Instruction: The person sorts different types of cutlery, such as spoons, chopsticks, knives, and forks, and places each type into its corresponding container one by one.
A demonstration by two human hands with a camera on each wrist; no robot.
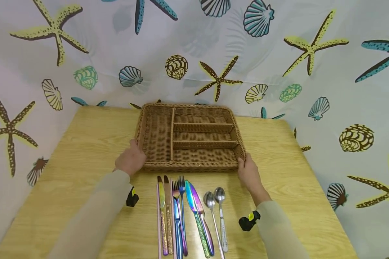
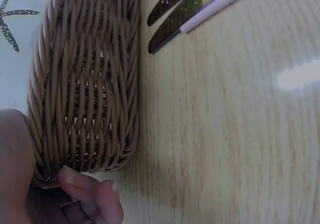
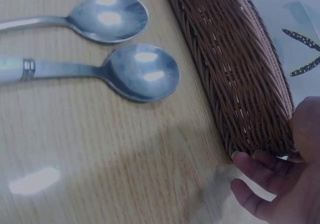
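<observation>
Fingers part-curled, the left hand [image 1: 130,158] and right hand [image 1: 249,173] grip the tray [image 1: 189,166] near its lower left and lower right corners. It sits at the centre of the frame; being wicker, it should be light, fairly stiff and hardly slippery, best held by both ends. Knives [image 1: 192,203], forks [image 1: 181,185] and spoons [image 1: 219,195] lie at bottom centre on the table [image 1: 278,172].

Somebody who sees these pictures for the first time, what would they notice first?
Probably the wicker tray with four compartments, at the table's far side, its near corners gripped by the left hand and right hand. Next, the shiny cutlery before it, including two iridescent knives just left of two spoons. Behind, the white sheet printed with starfish and shells also stands out.
</observation>
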